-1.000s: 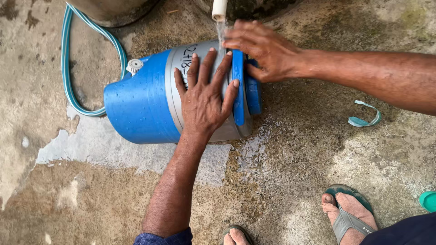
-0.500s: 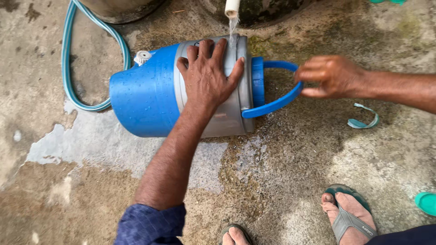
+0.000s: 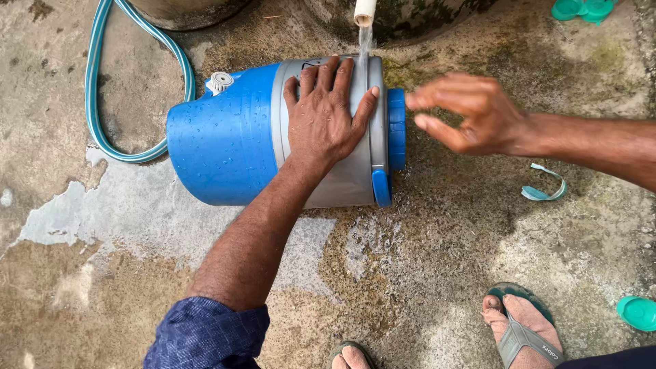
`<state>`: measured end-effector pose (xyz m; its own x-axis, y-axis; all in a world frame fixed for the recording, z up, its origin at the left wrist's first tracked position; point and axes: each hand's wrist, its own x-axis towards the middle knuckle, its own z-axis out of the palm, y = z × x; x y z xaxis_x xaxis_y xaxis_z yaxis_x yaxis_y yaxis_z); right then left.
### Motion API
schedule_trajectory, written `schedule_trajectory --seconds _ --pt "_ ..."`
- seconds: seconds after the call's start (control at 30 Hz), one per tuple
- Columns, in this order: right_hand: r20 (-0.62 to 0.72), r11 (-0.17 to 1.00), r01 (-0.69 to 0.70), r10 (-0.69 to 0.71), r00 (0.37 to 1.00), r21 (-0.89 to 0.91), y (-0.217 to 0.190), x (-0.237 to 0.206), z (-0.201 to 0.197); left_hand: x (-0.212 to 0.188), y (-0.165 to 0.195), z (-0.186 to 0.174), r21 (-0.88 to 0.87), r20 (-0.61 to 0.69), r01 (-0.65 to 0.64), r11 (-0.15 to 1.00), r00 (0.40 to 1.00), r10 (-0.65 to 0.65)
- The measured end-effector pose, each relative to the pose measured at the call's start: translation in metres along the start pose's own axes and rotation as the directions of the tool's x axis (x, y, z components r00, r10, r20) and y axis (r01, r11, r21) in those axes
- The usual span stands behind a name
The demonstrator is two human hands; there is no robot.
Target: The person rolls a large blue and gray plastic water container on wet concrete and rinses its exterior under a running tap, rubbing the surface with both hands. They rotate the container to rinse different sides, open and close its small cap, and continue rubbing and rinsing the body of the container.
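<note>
Left hand (image 3: 324,119) flat on jug (image 3: 273,137); right hand (image 3: 468,113) just beside it, empty.

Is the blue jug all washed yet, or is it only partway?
Partway, it seems. Done: the jug lies on its side under the pipe, its blue part beaded with drops, and the ground beside it is wet. In hand: water runs onto the grey band while the left hand presses flat on it; the right hand hovers open by the lid. Left: the lid is on, so the inside looks unrinsed.
</note>
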<state>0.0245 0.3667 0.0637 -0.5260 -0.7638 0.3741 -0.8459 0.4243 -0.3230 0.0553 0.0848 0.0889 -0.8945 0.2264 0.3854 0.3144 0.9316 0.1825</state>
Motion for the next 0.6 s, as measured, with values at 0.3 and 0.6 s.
schedule_trajectory --seconds 0.3,0.6 --pt "-0.022 0.987 -0.131 0.134 0.991 0.093 -0.038 0.098 0.043 0.015 -0.034 0.005 -0.153 0.067 -0.025 0.988 0.997 0.036" --pt "0.218 0.713 -0.549 0.509 0.833 0.436 0.022 0.131 0.059 0.006 -0.019 0.008 -0.055 -0.011 -0.131 0.99 0.991 0.131"
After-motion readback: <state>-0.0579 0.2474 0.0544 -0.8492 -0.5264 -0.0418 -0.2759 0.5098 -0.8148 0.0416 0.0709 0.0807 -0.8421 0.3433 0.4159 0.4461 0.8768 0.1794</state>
